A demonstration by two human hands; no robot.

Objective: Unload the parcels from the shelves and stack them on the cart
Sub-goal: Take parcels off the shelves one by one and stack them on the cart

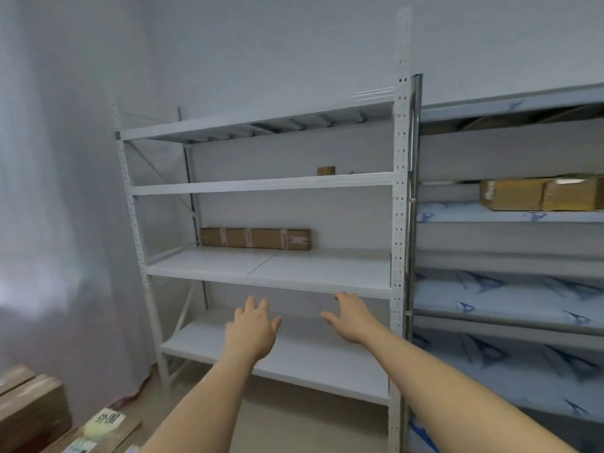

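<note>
I see both arms stretched toward the white rack (pixel 398 223). The left hand (pixel 253 326) and right hand (pixel 351 317) hover apart in front of its lower shelves, fingers spread and holding nothing. A long brown parcel (pixel 255 238) lies at the far left of the middle shelf, well above the hands. A small brown item (pixel 326 171) sits on the shelf above. Two parcels (pixel 539 194) rest on the right-hand rack. Stacked boxes (pixel 32 410) sit near left.
</note>
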